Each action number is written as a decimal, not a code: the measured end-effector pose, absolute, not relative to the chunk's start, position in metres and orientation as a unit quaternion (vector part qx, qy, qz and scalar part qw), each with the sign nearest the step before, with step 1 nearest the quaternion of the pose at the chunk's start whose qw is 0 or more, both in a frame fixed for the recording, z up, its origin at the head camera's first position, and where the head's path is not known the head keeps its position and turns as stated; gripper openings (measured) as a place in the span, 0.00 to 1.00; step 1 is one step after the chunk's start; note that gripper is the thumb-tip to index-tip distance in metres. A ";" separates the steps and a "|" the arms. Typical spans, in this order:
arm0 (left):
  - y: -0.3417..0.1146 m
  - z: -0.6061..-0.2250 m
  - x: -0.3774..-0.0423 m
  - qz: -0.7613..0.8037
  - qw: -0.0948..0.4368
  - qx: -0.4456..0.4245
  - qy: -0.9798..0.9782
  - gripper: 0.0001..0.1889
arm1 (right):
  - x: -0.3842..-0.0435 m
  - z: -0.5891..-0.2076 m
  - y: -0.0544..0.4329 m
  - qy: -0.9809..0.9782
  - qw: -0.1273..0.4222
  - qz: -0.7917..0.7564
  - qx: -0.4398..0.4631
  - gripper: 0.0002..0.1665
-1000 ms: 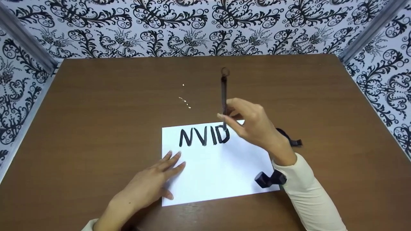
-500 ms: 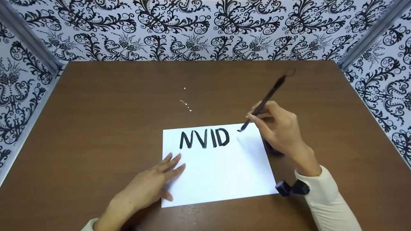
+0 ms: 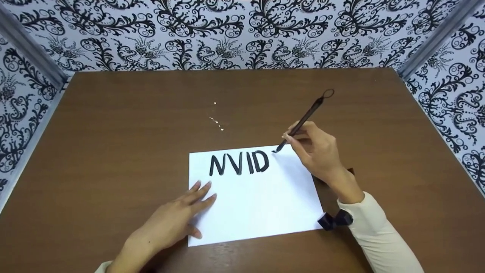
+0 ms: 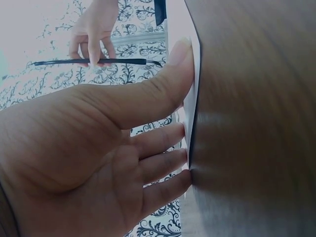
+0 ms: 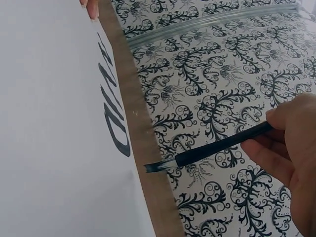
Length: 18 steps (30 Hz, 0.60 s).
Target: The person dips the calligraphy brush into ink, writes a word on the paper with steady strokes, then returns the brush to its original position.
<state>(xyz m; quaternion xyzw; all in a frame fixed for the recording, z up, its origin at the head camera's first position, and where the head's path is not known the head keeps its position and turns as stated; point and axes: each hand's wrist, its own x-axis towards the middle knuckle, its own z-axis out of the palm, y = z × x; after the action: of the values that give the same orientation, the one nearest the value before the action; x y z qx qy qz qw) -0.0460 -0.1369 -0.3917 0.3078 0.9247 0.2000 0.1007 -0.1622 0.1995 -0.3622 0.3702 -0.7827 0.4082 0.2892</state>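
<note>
- The right hand [image 3: 316,151] pinches a black paintbrush [image 3: 303,120] between thumb and fingers partway down the handle; the handle slants up and away to the right, ending in a small loop.
- The brush's dark bristle tip sits at the top edge of a white sheet of paper [image 3: 257,204], just right of the last painted letter. The right wrist view shows the bristles [image 5: 157,168] fanned and close to the paper's edge; whether they touch the sheet cannot be told.
- The paper lies flat near the middle of the brown wooden bench [image 3: 113,125]. Thick black letters reading "NVID" [image 3: 239,163] run along its upper left part.
- The left hand [image 3: 178,220] lies flat with straight, relaxed fingers, grasping nothing; its fingertips press on the sheet's left edge. The left wrist view shows the thumb [image 4: 163,84] and fingers meeting that edge.
- A cream sleeve [image 3: 375,235] covers the right forearm, with a black strap mount [image 3: 335,220] at the wrist.
- A few small pale specks [image 3: 216,122] lie on the bench beyond the paper.
- Black-and-white scroll-patterned walls [image 3: 242,34] enclose the bench on three sides.
</note>
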 end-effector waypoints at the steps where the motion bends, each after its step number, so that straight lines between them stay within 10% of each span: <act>1: -0.137 -0.392 -0.046 0.199 0.101 0.307 0.925 0.44 | -0.163 -0.363 0.199 -0.783 0.289 0.407 0.371 0.16; 18: -0.136 -0.391 -0.047 0.199 0.106 0.306 0.925 0.44 | -0.167 -0.373 0.197 -0.784 0.297 0.390 0.382 0.16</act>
<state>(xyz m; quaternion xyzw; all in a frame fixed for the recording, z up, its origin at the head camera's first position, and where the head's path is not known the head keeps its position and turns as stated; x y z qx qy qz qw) -0.0467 -0.1362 -0.3912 0.3064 0.9249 0.1989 0.1058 -0.1670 0.1970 -0.3733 0.3820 -0.7835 0.3896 0.2973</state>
